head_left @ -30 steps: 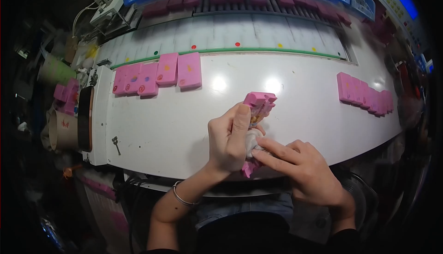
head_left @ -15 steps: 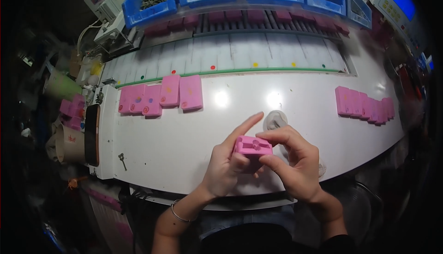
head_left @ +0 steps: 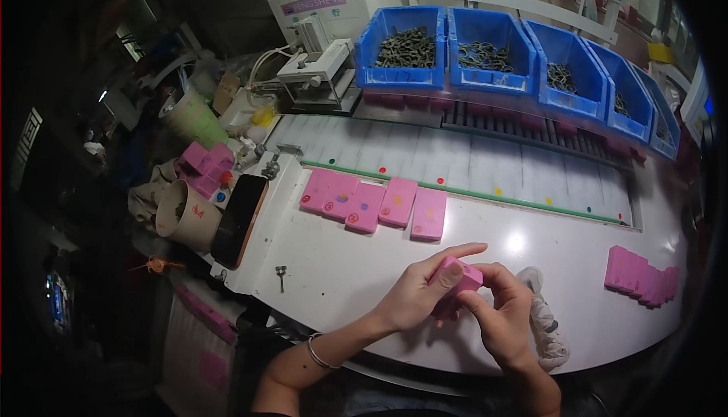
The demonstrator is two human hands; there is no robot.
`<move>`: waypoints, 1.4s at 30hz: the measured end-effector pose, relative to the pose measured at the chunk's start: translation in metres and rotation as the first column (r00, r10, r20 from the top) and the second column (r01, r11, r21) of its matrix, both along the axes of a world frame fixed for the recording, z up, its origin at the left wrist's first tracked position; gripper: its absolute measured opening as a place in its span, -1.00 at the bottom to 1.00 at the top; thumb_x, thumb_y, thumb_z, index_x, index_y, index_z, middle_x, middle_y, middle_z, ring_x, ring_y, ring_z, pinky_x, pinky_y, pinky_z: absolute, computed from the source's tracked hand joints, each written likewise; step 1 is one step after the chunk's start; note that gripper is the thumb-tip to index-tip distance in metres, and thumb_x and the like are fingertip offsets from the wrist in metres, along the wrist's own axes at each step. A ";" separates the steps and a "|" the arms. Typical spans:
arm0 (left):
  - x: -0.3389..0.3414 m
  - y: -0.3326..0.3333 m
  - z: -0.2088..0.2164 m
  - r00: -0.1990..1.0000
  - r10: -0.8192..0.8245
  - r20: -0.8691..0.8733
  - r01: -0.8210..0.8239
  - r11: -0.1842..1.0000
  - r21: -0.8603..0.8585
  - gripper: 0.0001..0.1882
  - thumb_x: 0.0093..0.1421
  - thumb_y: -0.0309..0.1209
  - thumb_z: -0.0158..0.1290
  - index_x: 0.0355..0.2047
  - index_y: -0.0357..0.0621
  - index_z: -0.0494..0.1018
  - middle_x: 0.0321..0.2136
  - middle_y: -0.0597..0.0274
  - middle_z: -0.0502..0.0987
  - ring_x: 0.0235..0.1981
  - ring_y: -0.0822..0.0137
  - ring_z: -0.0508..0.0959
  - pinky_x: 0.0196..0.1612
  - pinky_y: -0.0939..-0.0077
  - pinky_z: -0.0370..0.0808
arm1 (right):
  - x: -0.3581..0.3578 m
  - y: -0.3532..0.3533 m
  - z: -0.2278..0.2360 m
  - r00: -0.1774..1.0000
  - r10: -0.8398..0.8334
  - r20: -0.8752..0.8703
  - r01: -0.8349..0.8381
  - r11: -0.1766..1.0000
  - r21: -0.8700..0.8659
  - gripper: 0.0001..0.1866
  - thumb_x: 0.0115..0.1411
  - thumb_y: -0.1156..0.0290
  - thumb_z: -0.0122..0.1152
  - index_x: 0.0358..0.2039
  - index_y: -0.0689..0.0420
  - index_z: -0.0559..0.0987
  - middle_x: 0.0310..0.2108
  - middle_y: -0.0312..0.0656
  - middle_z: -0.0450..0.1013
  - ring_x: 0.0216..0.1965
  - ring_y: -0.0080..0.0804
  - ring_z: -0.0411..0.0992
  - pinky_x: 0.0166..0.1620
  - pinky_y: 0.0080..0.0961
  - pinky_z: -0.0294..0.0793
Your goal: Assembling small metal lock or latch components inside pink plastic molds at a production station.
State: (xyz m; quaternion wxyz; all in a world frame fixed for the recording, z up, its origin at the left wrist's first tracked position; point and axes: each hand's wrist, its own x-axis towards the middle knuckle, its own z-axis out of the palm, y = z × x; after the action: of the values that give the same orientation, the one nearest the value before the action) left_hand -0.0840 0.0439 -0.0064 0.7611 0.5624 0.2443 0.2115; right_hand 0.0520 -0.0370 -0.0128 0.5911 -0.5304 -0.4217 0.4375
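Observation:
A pink block (head_left: 472, 277) is held between my two hands above the near part of the white table. My left hand (head_left: 409, 297) wraps it from the left, thumb lying over its top and index finger stretched past it. From the right, the thumb and fingertips of my right hand (head_left: 502, 312) pinch its edge. My fingers cover much of the block. Just right of my right hand lies a rumpled white cloth roll (head_left: 547, 327). Beyond my left hand stands a row of similar pink blocks (head_left: 429, 216), marked with small coloured stamps.
More pink blocks (head_left: 638, 273) line the right side. Blue bins (head_left: 485, 82) of small metal pieces stand at the back, behind a pale panel (head_left: 409, 155) edged green. At left are a phone (head_left: 240, 220), a beige cup (head_left: 182, 220) and a small metal piece (head_left: 281, 277).
The view has swung left, so the table's things appear farther right and lower. The block has been tilted in my hands; its grooved end no longer faces me. Both hands still hold it.

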 end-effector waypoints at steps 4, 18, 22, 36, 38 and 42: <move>-0.007 0.012 0.010 0.998 -0.045 0.043 0.048 0.997 -0.059 -0.26 0.21 0.16 -0.37 0.14 -0.22 0.15 -0.32 0.17 0.48 -0.51 0.51 0.47 -0.53 0.69 0.47 | -0.004 0.008 0.001 0.996 0.043 -0.077 -0.044 0.999 -0.011 -0.78 0.03 0.56 0.21 -0.29 0.32 0.46 -0.45 -0.18 0.42 -0.40 -0.56 0.37 -0.24 -0.68 0.36; -0.093 0.254 0.000 0.519 0.829 -0.208 -0.678 0.548 0.491 -0.73 -0.04 -0.41 0.13 -0.33 -0.34 0.47 -0.47 0.20 0.51 -0.44 0.30 0.50 -0.34 0.49 0.46 | 0.002 0.014 -0.002 0.990 0.089 -0.108 -0.107 0.979 -0.171 -0.76 0.16 0.50 0.03 -0.17 0.34 0.44 -0.39 -0.15 0.51 -0.34 -0.55 0.42 -0.18 -0.63 0.38; -0.103 0.292 -0.019 0.137 0.962 -0.236 -0.234 0.263 0.936 -0.61 -0.10 -0.29 0.20 -0.30 -0.30 0.45 -0.33 -0.03 0.49 -0.27 0.07 0.50 -0.22 0.28 0.43 | 0.001 0.012 -0.007 0.987 0.145 -0.071 -0.156 0.969 -0.193 -0.79 0.16 0.51 0.03 -0.23 0.35 0.47 -0.42 -0.12 0.51 -0.34 -0.50 0.45 -0.20 -0.61 0.40; 0.029 0.050 -0.030 0.761 0.581 -0.288 0.328 0.039 0.944 -0.55 0.09 -0.28 0.04 -0.01 -0.18 0.34 -0.05 -0.12 0.23 -0.04 -0.13 0.23 0.02 0.11 0.20 | 0.004 0.015 -0.003 0.995 0.062 0.074 -0.051 0.989 -0.135 -0.83 0.13 0.55 0.05 -0.26 0.33 0.49 -0.46 -0.09 0.49 -0.46 -0.46 0.48 -0.32 -0.62 0.43; 0.031 0.037 -0.024 0.753 0.531 -0.389 0.382 0.129 0.915 -0.53 0.09 -0.41 0.02 0.06 -0.05 0.30 -0.12 -0.05 0.28 -0.14 0.00 0.28 -0.05 0.21 0.25 | 0.009 0.015 -0.010 0.973 -0.016 0.231 0.027 0.999 -0.046 -0.82 0.10 0.56 0.07 -0.26 0.32 0.49 -0.44 -0.08 0.48 -0.44 -0.43 0.46 -0.33 -0.61 0.42; 0.030 0.028 -0.012 0.845 0.423 -0.326 0.123 0.440 0.890 -0.43 0.04 -0.50 0.05 0.11 -0.21 0.22 -0.22 0.02 0.36 -0.19 0.10 0.32 -0.08 0.35 0.28 | 0.014 0.007 -0.002 0.766 -0.144 0.627 0.050 0.985 0.165 -0.40 -0.09 0.59 0.22 0.02 0.28 0.29 -0.07 0.07 0.26 -0.11 -0.12 0.29 -0.13 -0.42 0.35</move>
State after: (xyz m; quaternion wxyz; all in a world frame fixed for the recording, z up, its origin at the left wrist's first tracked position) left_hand -0.0541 0.0721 -0.0182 0.2374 0.8832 0.3386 0.2213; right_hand 0.0660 -0.0305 -0.0151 0.4707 -0.6257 -0.5982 0.1705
